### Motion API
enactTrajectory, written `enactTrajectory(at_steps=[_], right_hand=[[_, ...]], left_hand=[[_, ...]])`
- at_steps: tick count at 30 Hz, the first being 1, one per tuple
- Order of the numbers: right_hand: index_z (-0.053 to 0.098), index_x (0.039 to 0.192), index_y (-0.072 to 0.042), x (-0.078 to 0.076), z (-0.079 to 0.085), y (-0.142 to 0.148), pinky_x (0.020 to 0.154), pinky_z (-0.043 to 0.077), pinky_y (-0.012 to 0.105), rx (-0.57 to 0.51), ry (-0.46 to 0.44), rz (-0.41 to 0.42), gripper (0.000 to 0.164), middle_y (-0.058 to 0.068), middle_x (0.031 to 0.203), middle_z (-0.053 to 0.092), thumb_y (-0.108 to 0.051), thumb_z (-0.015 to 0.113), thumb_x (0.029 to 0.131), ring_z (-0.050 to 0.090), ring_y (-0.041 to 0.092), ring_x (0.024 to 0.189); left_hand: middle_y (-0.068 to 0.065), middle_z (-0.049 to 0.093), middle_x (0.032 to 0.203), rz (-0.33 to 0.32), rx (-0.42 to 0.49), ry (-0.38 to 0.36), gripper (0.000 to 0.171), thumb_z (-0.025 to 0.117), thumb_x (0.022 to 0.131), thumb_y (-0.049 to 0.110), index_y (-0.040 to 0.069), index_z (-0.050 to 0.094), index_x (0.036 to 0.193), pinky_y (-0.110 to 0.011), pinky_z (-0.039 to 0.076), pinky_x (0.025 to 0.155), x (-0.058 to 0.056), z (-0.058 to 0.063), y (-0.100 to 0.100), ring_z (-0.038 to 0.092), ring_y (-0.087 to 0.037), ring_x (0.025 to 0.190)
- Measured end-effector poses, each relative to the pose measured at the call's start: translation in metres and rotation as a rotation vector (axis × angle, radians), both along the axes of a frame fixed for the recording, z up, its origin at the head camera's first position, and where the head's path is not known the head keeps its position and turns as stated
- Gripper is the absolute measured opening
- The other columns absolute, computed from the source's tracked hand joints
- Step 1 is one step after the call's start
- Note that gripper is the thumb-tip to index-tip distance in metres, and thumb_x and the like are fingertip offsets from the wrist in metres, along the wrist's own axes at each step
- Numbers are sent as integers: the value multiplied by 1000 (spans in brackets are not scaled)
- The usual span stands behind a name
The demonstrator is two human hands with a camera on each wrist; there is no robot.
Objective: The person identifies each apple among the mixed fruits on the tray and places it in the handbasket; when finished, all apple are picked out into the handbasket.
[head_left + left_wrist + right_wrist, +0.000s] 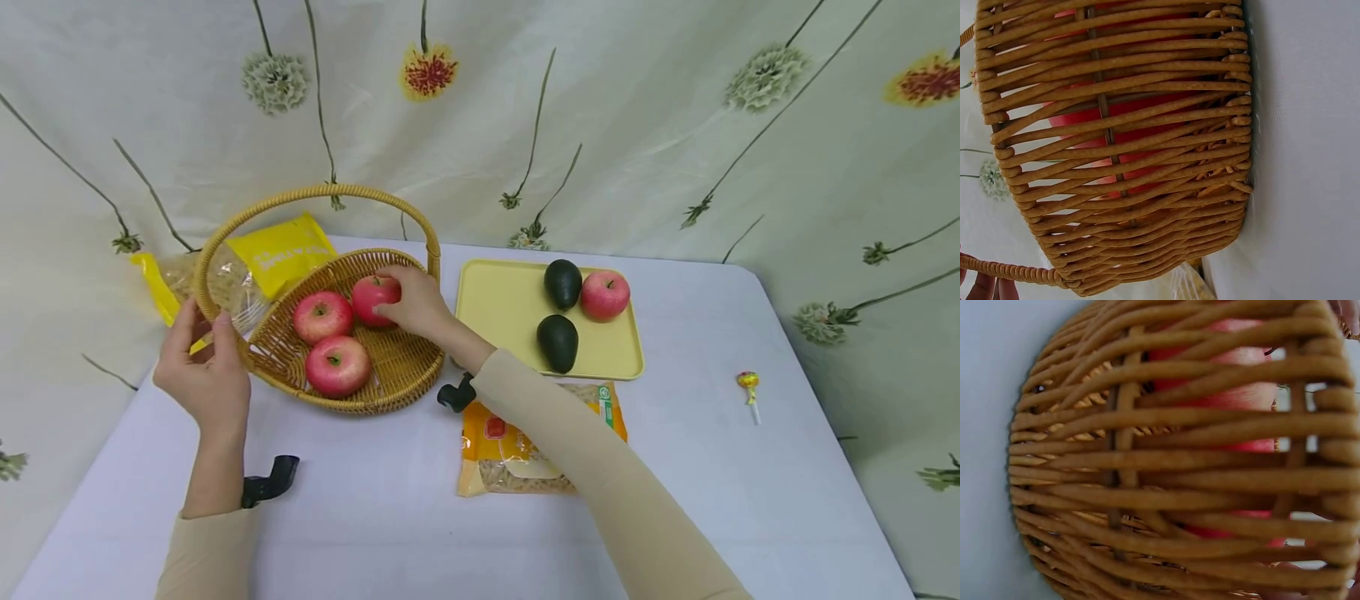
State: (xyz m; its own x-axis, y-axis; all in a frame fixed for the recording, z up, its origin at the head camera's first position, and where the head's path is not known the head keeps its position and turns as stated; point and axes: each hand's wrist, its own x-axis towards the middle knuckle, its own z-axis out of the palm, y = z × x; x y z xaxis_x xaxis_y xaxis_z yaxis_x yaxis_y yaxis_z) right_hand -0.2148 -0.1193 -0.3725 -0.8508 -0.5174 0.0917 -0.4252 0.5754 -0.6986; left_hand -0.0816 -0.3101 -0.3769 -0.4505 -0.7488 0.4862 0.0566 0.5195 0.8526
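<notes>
A wicker basket [405, 367] with a tall arched handle stands at the left of the table. My left hand [202, 375] grips the left foot of that handle; in the left wrist view its fingers [984, 287] show behind the handle at the lower left corner. Inside the basket, my right hand [422, 308] holds a red apple [367, 302] between thumb and fingers. Two more apples, one behind [322, 317] and one in front [337, 368], lie beside it. Through the weave, red apple skin [1241, 397] shows in the right wrist view.
Right of the basket, a yellow tray [495, 300] bears two avocados [557, 342] and an apple [605, 295]. An orange food bag [517, 467] lies under the right forearm. Behind the basket is a yellow bag [285, 254]. A lollipop [748, 382] lies far right.
</notes>
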Motion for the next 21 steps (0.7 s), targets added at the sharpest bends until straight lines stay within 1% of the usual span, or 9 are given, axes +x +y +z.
enactTrajectory(at_steps=[4,7,14,21], right_hand=[[59,133,-8,-1,-2,-4,111,36,36,56,13,-13,52,6,134,61,-20,76,85,51,21,129],[58,134,-8,-2,-3,-5,113,32,37,80,14,-26,53,6,134,60,-20,76,85,49,21,130],[56,134,-8,-3,-9,-8,111,36,35,102,39,-37,54,6,133,61,-20,76,85,50,21,129],[53,137,-7,-4,-14,-12,109,39,32,139,23,-44,57,7,135,59,-20,74,86,49,22,129]], left_hand=[[9,69,111,-24,-9,15,31,61,95,29,28,67,126,-12,45,75,0,-2,-3,56,4,92],[8,69,112,-37,-11,19,31,61,95,30,29,66,126,-12,45,76,0,-2,-4,56,3,93],[6,70,113,-34,-10,20,31,61,95,30,29,66,126,-12,45,75,-1,-3,-4,56,3,93],[5,70,115,-32,-11,15,32,61,95,30,29,66,127,-12,45,76,0,-3,-4,56,4,94]])
